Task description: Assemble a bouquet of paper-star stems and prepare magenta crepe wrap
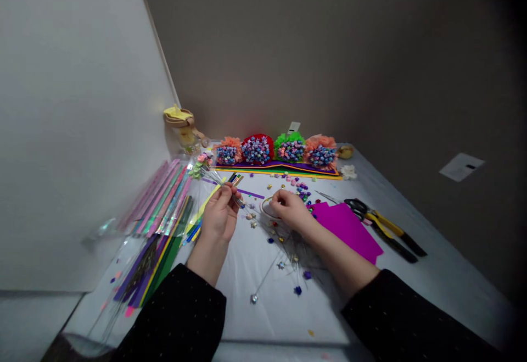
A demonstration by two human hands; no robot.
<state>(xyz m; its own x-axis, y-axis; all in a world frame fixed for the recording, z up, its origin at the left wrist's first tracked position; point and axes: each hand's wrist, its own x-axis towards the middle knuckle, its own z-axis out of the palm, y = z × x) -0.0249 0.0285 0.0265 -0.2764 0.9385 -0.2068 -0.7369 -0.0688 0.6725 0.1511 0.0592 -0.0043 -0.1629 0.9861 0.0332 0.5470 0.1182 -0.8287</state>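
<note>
My left hand (221,212) is closed round a bunch of thin wire stems (218,178) tipped with small paper stars, which fan up and to the left. My right hand (288,206) rests on the table with its fingers curled, pinching at something small next to a thin wire ring (264,210). What it pinches is too small to name. Loose little paper stars (302,189) and more star-tipped wires (284,252) lie scattered between and below my hands.
A magenta foam sheet (349,229) lies right of my right hand, with scissors and yellow-handled pliers (382,227) beyond it. Packs of coloured paper strips (162,208) lie at the left. Several star-filled paper flower bouquets (274,150) line the back wall beside a jar (183,126).
</note>
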